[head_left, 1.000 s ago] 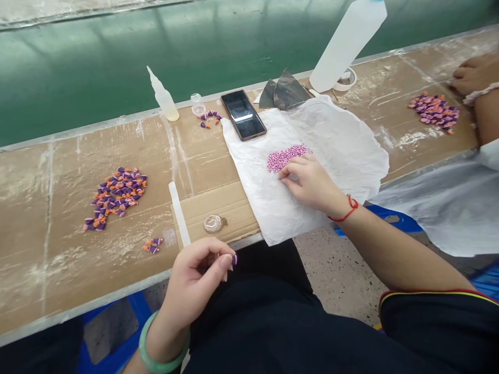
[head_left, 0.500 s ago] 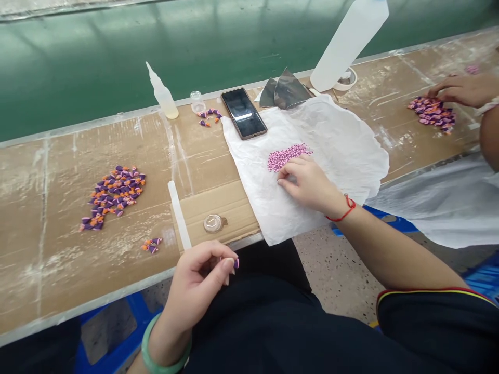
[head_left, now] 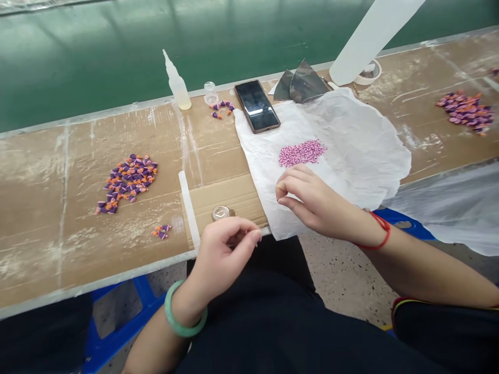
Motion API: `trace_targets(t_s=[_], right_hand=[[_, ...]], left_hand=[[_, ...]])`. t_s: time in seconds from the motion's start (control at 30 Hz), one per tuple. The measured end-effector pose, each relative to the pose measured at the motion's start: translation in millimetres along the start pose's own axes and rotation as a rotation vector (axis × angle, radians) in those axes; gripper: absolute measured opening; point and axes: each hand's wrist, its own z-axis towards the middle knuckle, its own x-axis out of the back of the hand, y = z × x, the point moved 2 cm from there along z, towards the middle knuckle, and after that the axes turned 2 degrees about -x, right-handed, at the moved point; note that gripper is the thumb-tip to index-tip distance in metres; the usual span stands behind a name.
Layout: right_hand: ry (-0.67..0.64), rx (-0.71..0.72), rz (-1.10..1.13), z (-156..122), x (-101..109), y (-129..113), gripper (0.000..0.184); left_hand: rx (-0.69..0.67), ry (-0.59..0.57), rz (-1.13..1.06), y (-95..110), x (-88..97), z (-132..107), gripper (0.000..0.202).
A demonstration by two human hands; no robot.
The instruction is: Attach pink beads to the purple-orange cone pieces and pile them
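My right hand (head_left: 312, 197) hovers over the crumpled white paper (head_left: 351, 135), fingers pinched together just below a small heap of tiny pink beads (head_left: 302, 152); what the pinch holds is too small to name. My left hand (head_left: 224, 254) is curled at the table's near edge, thumb and fingers closed on a small piece that earlier showed purple. A small round clear lid (head_left: 221, 212) lies on the cardboard just beyond the left fingers.
A pile of purple-and-orange pieces (head_left: 128, 182) lies at left, a few more (head_left: 161, 231) nearer. A white stick (head_left: 189, 208), small glue bottle (head_left: 177, 85), phone (head_left: 257, 105), large white bottle (head_left: 370, 41) and another pile (head_left: 465, 110) at right.
My right hand has drawn back from the pink beads toward me, pinched. My left hand rose toward the table edge. The other person's hand at the far right has left the view.
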Motion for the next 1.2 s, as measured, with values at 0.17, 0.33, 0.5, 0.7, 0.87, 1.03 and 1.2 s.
trace_targets(t_s=[0.17,0.33,0.5,0.7,0.87,1.03,1.2], right_hand=[[-0.035,0.106,0.056,5.4,8.3,-37.1,0.018],[-0.034,0.151,-0.026,6.6,5.4,-44.9,0.019],[-0.042,0.179,-0.132,6.6,4.0,-51.7,0.022],[-0.075,-0.111,0.314,7.3,12.9,-53.0,0.013],[-0.392,-0.431,0.757,8.2,13.9,-53.0,0.031],[-0.452,-0.489,0.89,9.6,11.0,-57.5,0.03],[-0.302,-0.394,0.801,7.4,10.8,-62.1,0.028]], left_hand=[[-0.061,0.016,0.043,6.1,-7.9,12.7,0.015],[-0.07,0.012,0.025,6.9,-8.9,10.8,0.016],[-0.091,0.03,0.054,4.7,-11.1,10.4,0.017],[-0.472,0.19,0.388,12.1,-5.7,4.5,0.016],[-0.949,0.163,0.755,17.9,5.4,-3.0,0.012],[-1.053,0.061,0.846,18.4,11.0,-3.0,0.01],[-0.882,0.151,0.686,19.9,10.4,-2.1,0.01]])
